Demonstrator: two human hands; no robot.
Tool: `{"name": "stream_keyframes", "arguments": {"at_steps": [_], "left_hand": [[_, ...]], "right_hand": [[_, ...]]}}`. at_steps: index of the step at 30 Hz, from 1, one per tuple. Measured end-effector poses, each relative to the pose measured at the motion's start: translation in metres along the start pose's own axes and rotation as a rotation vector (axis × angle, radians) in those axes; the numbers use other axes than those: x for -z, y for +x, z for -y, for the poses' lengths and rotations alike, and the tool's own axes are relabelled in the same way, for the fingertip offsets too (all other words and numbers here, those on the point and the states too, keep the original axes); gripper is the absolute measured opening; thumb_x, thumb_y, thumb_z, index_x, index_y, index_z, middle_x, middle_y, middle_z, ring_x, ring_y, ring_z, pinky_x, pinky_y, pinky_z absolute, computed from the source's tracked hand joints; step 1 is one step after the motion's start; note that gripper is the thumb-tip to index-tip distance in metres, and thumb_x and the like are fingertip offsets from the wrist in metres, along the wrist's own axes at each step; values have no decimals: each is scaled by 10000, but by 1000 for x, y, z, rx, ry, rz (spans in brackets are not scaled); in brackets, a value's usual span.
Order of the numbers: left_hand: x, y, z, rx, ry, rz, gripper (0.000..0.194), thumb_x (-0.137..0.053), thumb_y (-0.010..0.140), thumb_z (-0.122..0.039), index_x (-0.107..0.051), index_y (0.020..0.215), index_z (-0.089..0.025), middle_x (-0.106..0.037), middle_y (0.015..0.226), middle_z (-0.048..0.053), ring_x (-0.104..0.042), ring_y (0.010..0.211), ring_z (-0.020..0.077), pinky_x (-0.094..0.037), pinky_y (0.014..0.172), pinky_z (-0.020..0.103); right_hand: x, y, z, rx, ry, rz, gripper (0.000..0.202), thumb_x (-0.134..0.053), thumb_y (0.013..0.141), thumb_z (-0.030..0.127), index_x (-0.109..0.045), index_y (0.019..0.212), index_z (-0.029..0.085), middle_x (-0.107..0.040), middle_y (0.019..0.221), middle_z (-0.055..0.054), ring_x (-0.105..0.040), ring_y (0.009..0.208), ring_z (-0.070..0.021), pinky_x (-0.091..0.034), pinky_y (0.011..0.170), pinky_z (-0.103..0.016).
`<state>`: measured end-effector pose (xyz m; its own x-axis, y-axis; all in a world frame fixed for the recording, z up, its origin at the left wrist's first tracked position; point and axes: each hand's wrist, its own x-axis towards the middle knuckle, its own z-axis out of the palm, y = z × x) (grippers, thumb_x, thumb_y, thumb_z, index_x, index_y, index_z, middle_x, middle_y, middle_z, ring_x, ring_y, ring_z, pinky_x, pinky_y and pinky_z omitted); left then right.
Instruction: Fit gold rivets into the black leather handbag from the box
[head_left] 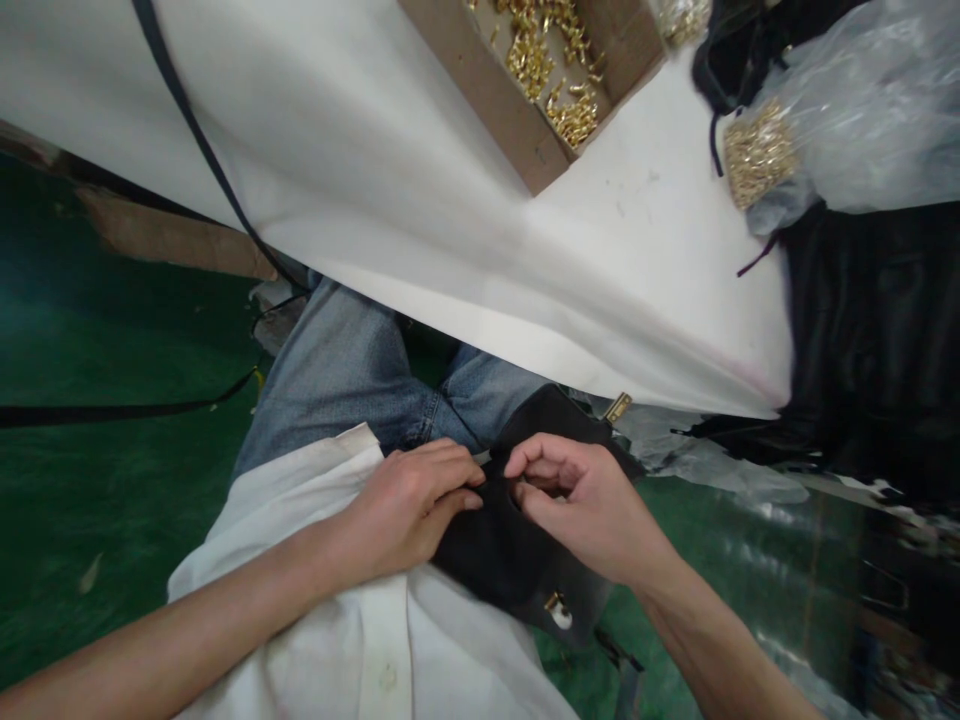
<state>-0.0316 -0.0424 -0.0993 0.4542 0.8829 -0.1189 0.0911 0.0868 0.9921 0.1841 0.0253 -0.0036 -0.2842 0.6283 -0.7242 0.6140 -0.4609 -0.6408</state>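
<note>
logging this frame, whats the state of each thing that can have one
left hand: closed, pinching the black bag's edge
right hand: fingers curled, gripping the same bag
black bag: held on the lap, gold clasp showing
cardboard box: open, gold fittings loose inside
plastic bag: lying on the table, holding gold fittings
white cloth: spread over the table, edge hanging down

Black leather piece (pixel 517 540) on lap, gold clasp (pixel 556 603) attached.
</note>
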Motion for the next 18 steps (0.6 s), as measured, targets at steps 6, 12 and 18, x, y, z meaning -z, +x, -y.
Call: {"name": "stream_keyframes", "arguments": {"at_steps": [6, 12, 18], "left_hand": [[5, 9, 5, 66, -157, 46, 159, -610, 1074, -207, -724, 963, -204, -719, 966, 24, -677, 952, 187, -498, 863, 316], [9, 10, -31, 261, 44, -49, 245, -616, 947, -172, -673, 1177, -234, -749, 1123, 41, -717, 1063, 255, -544, 953, 404], [-1, 0, -47, 14, 280, -103, 611, -635, 1002, -183, -437, 1552, -357, -627, 1486, 82, -733, 1159, 266, -610, 848, 389]], "right_hand": [[-1, 4, 9, 23, -40, 33, 121, -710, 887, 195, -653, 992, 219, -717, 729, 49, -639, 649, -122, -459, 658, -236], [-6, 9, 13, -10, 18, -2, 179, -703, 857, 190, -637, 1020, 223, -773, 759, 38, -670, 637, -122, -461, 632, -226], [-4, 9, 13, -36, 60, -30, 253, -697, 826, 169, -626, 1058, 245, -801, 834, 28, -793, 760, -182, -574, 693, -256]]}}
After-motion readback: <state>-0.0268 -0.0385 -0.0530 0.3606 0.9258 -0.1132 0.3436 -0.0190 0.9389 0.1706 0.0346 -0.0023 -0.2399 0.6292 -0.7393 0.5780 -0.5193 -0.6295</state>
